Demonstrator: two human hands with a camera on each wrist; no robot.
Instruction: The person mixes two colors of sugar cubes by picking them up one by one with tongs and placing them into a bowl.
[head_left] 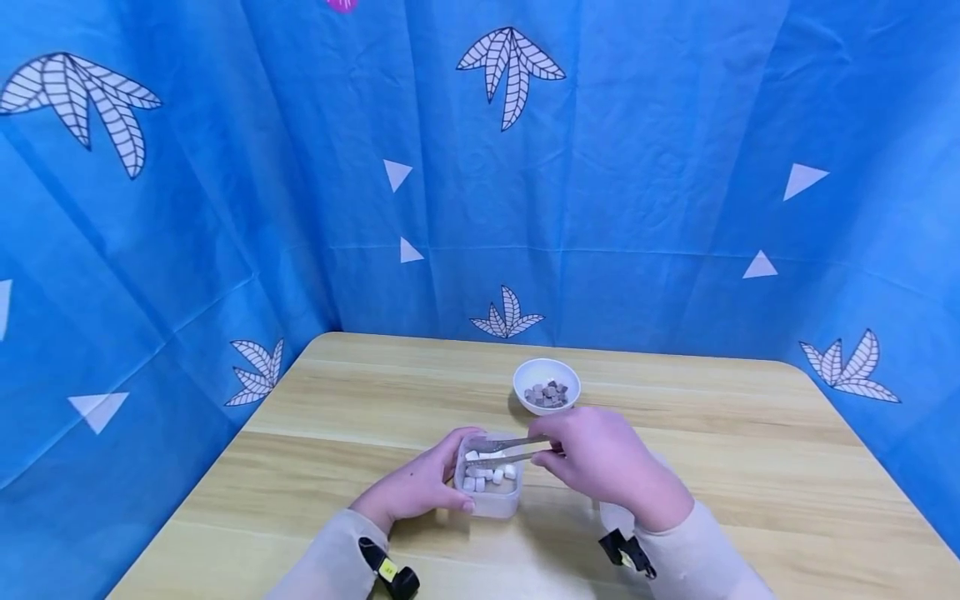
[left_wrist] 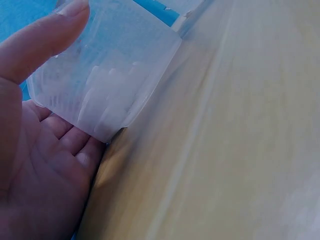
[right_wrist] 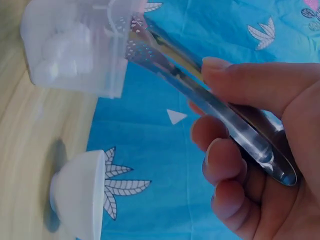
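My left hand [head_left: 420, 483] holds a translucent plastic container [head_left: 495, 505] by its left side, thumb at the front and fingers behind. In the left wrist view, the thumb lies against the container's wall [left_wrist: 115, 60]. Several small white cubes [head_left: 480, 482] lie inside it. Metal tongs [head_left: 517, 457] are gripped in my right hand [head_left: 600, 458], and their tips reach into the container over the cubes. Seen from the right wrist, the tongs [right_wrist: 200, 97] have perforated tips and their two arms stand apart. Whether the tips touch a cube cannot be made out.
Behind the container stands a white bowl [head_left: 528, 373] with several greyish-brown cubes [head_left: 546, 394] in it. A whitish object [head_left: 615, 517] lies partly hidden beneath my right wrist. The wooden table [head_left: 787, 483] meets a blue patterned curtain [head_left: 637, 167] at the back and sides.
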